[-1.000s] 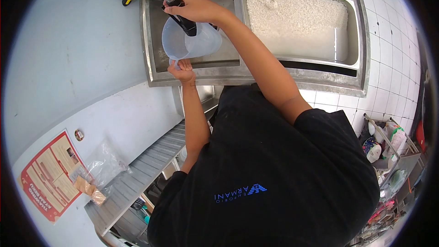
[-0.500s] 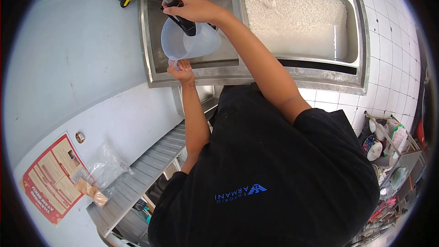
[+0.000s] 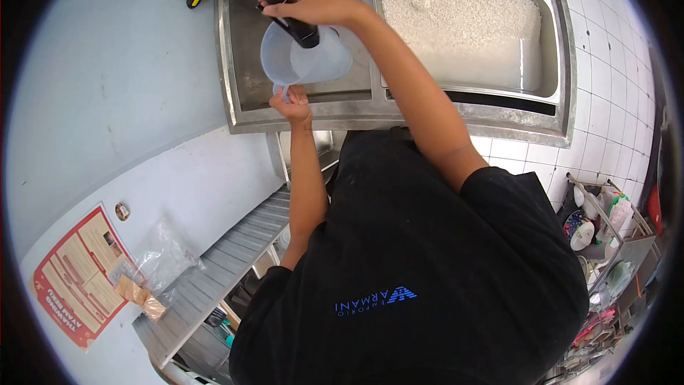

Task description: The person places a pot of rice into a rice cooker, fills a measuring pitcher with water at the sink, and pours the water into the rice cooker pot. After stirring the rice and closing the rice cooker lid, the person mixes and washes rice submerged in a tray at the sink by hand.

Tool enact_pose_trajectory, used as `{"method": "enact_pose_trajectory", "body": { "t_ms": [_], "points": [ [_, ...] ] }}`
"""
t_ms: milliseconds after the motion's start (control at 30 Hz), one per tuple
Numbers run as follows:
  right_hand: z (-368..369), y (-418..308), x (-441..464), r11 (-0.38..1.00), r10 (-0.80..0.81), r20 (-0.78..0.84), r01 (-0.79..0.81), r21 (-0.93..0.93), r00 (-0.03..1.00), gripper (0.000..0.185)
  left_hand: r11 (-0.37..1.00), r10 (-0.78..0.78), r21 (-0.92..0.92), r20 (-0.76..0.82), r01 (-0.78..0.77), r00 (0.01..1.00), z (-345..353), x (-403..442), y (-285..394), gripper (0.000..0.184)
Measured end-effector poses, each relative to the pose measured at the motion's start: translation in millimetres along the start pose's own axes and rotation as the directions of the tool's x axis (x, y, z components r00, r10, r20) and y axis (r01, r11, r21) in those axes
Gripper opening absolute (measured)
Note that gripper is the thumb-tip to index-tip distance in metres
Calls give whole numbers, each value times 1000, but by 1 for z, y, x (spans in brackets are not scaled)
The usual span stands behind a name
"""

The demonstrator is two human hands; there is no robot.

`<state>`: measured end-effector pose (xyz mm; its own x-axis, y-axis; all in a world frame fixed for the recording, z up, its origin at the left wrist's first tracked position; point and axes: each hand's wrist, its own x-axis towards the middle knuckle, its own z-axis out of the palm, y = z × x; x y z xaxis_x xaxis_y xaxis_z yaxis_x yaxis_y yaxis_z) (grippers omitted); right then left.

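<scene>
– Your left hand (image 3: 292, 107) and right hand (image 3: 317, 3) have shifted slightly toward the pan (image 3: 548, 64) over the last half second, taking the jug (image 3: 313, 68) and the spray nozzle (image 3: 303, 32) with them.

– Yes, and you have the jug over the left half of the sink (image 3: 470, 115), between the sink's left edge and the pan, tilted with its mouth facing that left edge.

– Down by the near edge, your left fingers are curled round the jug's handle (image 3: 279, 91).

– Your right fingers are wrapped round the nozzle's body, and its black tip lies across the jug's opening; I can't tell whether it touches the plastic.

– To your right, the pan sits in the sink's other half, with rice (image 3: 463, 18) toward its far edge and cloudy water (image 3: 484, 71) along its near edge.
</scene>
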<state>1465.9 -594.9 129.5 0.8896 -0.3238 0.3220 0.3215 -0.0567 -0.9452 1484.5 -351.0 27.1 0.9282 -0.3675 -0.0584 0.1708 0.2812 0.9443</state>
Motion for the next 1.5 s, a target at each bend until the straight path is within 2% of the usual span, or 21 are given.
{"method": "enact_pose_trajectory", "body": {
  "t_ms": [67,167,200,300,400,500,600,867,967,1100,1500],
  "points": [
    [-15,6,0,1000,0,82,1,-11,997,32,1000,-7,-8,44,7,999,4,-7,-12,44],
    [-35,-23,-13,988,103,136,-85,-128,985,34,1000,19,8,164,-21,986,4,-10,-34,43],
    [-39,-17,-12,990,79,164,-59,-125,983,38,999,33,18,210,-38,977,3,-11,-44,43],
    [-56,-40,-16,974,66,238,-11,-227,969,42,997,71,16,157,-74,985,7,-17,-72,43],
    [-47,-31,-19,950,105,152,-54,-307,983,42,997,39,-68,247,-23,968,23,-29,-76,44],
    [-47,-26,-22,954,96,157,-45,-298,983,47,995,52,67,306,-76,951,28,-38,-76,44],
    [-54,-39,-22,960,103,215,-41,-277,971,45,1000,-6,-6,266,8,964,26,-44,-81,45],
    [-60,-32,-17,932,103,223,-16,-361,969,57,991,-50,131,299,11,953,16,-34,-72,47],
    [-47,-20,-15,914,226,156,-154,-375,962,52,995,-70,93,287,45,955,12,-32,-68,47],
    [-45,-12,-13,929,161,167,-92,-357,973,53,992,-89,104,238,66,967,9,-25,-64,46],
    [-40,-2,-3,934,103,169,-37,-355,980,53,974,-97,224,288,31,953,13,-12,-59,45]
  ]
}}
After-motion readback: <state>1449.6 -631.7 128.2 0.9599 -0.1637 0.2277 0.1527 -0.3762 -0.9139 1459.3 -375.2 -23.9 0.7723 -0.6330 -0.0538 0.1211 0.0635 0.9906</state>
